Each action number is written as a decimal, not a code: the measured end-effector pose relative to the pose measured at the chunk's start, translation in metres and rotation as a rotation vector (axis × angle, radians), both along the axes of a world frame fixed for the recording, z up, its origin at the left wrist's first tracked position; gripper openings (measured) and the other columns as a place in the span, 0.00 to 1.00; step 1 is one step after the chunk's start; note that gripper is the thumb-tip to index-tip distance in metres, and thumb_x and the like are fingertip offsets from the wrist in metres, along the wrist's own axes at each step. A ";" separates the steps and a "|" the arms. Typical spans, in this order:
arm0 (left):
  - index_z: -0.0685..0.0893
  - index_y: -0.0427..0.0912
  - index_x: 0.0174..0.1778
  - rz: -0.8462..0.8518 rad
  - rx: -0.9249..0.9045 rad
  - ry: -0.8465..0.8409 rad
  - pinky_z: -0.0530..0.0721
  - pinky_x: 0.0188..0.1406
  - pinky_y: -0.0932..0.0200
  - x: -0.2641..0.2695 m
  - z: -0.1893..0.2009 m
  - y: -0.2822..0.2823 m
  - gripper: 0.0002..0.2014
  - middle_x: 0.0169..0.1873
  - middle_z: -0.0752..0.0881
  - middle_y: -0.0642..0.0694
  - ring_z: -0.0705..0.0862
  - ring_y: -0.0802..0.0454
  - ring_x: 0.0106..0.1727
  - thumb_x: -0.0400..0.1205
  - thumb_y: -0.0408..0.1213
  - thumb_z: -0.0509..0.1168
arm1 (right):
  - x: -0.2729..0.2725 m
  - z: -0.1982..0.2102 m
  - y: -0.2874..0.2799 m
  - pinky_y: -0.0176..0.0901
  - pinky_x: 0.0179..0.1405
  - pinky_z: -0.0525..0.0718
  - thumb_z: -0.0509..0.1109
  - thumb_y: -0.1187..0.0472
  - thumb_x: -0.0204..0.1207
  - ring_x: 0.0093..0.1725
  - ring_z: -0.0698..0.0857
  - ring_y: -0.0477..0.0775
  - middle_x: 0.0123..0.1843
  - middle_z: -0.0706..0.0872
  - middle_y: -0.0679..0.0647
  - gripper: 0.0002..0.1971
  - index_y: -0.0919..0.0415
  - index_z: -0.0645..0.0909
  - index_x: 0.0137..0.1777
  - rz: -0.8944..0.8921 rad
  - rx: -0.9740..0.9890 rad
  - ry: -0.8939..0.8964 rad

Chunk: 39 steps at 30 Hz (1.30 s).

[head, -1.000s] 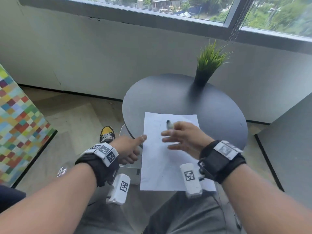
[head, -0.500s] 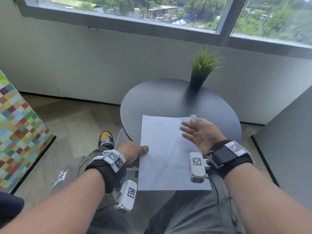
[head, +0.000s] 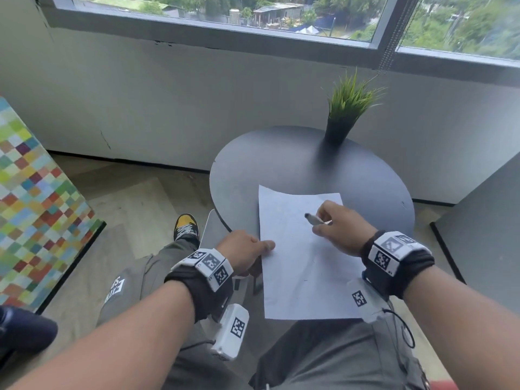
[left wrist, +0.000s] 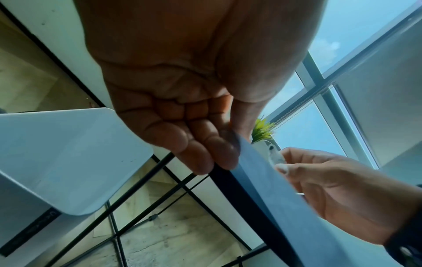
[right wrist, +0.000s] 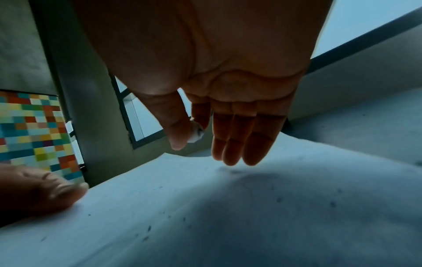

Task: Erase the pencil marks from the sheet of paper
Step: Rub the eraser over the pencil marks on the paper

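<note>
Black wrist straps (head: pixel 202 285) with white square-code tags, white camera boxes (head: pixel 232 333), grey trousers (head: pixel 323 358), yellow-black shoe (head: pixel 186 227)

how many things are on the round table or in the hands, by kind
sheet of paper: 1
eraser, pinched in the right hand: 1
potted plant: 1
total: 3
The left hand pins the paper's edge and holds nothing else.
</note>
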<state>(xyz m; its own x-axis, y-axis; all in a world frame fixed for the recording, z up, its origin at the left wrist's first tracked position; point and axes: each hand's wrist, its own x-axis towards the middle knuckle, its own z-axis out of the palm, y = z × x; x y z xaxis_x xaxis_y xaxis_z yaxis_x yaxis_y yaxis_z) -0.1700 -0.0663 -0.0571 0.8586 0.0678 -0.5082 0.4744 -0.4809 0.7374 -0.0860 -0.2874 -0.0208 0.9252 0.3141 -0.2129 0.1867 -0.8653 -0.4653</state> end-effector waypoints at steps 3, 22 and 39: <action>0.83 0.39 0.30 -0.141 0.212 -0.014 0.88 0.42 0.52 0.001 0.010 -0.001 0.27 0.28 0.89 0.42 0.87 0.43 0.30 0.81 0.60 0.64 | 0.003 -0.003 -0.007 0.50 0.51 0.80 0.69 0.54 0.75 0.51 0.82 0.56 0.50 0.84 0.51 0.07 0.53 0.75 0.49 0.023 -0.031 0.029; 0.53 0.56 0.85 -0.541 0.873 -0.349 0.55 0.77 0.31 0.044 -0.011 0.000 0.56 0.84 0.54 0.54 0.50 0.49 0.85 0.64 0.86 0.48 | 0.052 0.007 0.043 0.37 0.30 0.77 0.66 0.45 0.81 0.35 0.84 0.50 0.35 0.84 0.45 0.09 0.49 0.76 0.51 0.377 -0.144 0.042; 0.48 0.53 0.86 -0.588 0.821 -0.263 0.54 0.74 0.21 0.042 -0.006 -0.005 0.59 0.85 0.48 0.56 0.44 0.44 0.85 0.64 0.86 0.49 | 0.033 -0.006 0.048 0.53 0.40 0.78 0.62 0.58 0.79 0.41 0.77 0.60 0.39 0.80 0.55 0.08 0.48 0.65 0.46 0.748 -0.296 0.009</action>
<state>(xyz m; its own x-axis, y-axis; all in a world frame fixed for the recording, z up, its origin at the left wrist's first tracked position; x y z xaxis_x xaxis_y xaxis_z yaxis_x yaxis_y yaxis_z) -0.1282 -0.0711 -0.0629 0.9451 -0.1566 -0.2868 -0.1251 -0.9842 0.1249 -0.0527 -0.2389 -0.0267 0.4901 0.7791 -0.3909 0.7627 -0.6004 -0.2403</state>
